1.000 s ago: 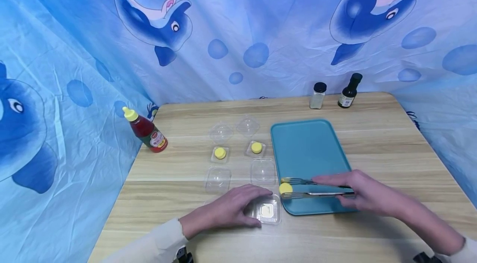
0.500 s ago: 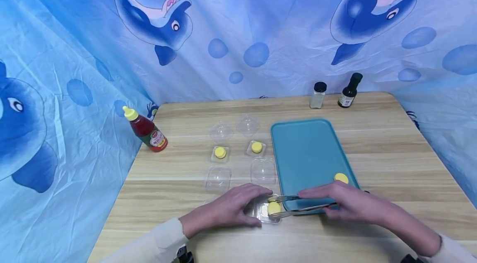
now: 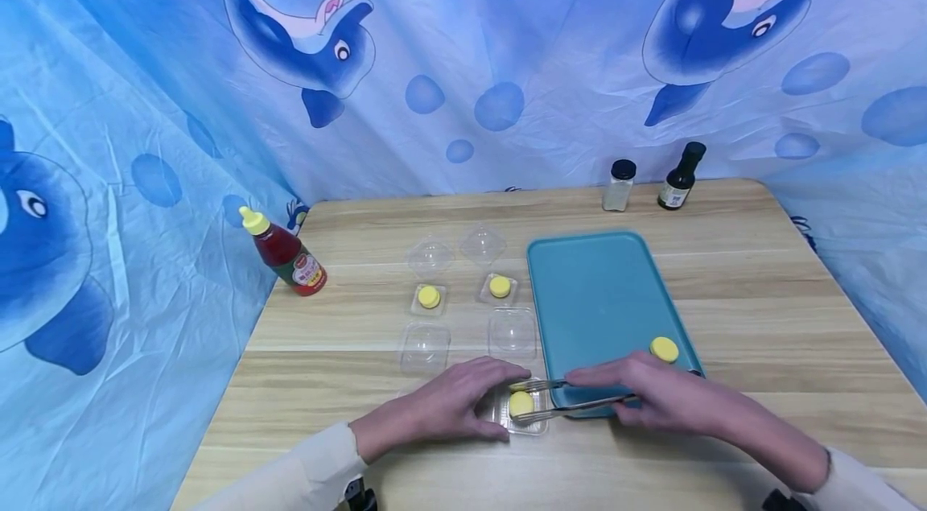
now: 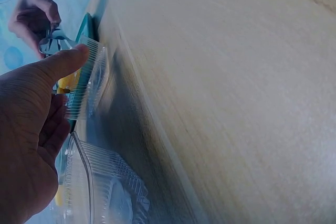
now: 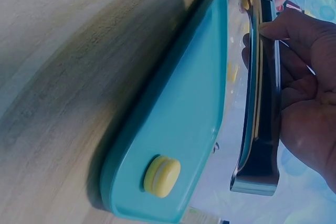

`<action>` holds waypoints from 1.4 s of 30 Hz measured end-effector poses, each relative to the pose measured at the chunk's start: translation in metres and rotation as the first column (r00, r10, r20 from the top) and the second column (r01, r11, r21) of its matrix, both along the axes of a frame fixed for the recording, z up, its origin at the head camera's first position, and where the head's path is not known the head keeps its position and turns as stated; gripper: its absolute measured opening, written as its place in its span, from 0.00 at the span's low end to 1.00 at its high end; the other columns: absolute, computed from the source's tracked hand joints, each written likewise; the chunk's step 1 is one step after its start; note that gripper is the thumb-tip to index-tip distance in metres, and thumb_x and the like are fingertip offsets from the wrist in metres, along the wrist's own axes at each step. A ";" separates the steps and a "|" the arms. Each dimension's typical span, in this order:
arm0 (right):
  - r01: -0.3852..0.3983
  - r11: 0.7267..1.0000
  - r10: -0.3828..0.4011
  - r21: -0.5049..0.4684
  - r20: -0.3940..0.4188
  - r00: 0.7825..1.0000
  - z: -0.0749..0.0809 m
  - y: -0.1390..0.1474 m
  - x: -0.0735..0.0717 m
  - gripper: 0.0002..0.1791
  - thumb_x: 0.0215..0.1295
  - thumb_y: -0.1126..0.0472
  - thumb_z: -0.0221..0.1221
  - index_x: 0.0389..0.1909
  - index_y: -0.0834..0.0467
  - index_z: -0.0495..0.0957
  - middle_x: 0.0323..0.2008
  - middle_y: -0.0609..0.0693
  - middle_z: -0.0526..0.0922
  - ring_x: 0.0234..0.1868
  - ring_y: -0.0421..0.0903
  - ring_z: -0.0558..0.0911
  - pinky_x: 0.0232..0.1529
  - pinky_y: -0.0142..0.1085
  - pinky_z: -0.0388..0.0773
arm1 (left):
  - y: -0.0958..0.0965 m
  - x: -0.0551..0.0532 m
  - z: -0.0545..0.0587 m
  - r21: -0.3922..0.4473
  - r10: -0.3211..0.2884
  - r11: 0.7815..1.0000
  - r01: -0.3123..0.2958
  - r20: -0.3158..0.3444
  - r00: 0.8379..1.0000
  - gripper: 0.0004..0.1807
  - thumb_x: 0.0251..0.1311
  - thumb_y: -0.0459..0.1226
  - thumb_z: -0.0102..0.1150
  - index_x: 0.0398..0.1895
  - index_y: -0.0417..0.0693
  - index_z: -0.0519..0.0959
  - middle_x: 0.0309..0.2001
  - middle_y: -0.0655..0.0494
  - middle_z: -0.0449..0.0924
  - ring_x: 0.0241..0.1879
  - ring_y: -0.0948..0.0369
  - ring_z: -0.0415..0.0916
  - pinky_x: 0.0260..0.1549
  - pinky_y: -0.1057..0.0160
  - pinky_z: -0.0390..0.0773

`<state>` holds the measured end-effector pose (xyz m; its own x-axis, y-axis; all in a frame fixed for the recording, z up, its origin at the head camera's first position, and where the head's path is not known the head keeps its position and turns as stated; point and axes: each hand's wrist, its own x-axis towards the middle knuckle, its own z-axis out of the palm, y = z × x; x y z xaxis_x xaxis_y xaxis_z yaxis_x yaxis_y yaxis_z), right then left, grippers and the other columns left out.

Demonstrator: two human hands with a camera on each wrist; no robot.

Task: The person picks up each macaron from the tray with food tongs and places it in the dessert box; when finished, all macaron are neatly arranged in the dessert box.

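My left hand (image 3: 463, 400) holds a small clear plastic box (image 3: 534, 428) between thumb and fingers; the thumb lies along its ribbed side in the left wrist view. With my right hand (image 3: 652, 394) I grip metal tongs (image 3: 590, 405), thumb on one arm and fingers on the other. Between the tongs' tips is a yellow macaron (image 3: 521, 404), inside the outline of the box in the head view. Another yellow macaron (image 5: 163, 176) sits on the teal tray (image 3: 594, 286), close by my right hand.
Two open clear boxes farther back each hold a yellow macaron (image 3: 429, 297), their lids (image 3: 430, 257) behind them. More clear containers (image 3: 425, 348) stand nearer. A red sauce bottle (image 3: 290, 257) is at left; a seasoning jar (image 3: 619, 187) and dark bottle (image 3: 679, 179) stand at the back.
My right hand has moved left with the tongs, carrying the macaron from the tray's edge over into the box. The macaron left on the tray has come into sight. My left hand stays put.
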<state>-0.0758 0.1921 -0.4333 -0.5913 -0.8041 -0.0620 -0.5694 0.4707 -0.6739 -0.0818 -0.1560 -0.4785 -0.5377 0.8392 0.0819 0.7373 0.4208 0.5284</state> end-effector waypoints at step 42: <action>0.047 0.999 -0.046 0.011 -0.031 0.998 0.024 0.029 -0.001 0.41 0.60 0.75 0.69 0.76 0.55 0.74 0.71 0.51 0.78 0.68 0.50 0.79 0.54 0.44 0.87 | 0.000 0.001 0.000 -0.013 -0.003 1.000 0.003 -0.041 0.999 0.51 0.55 0.54 0.80 0.79 0.49 0.66 0.73 0.58 0.73 0.73 0.62 0.69 0.75 0.60 0.67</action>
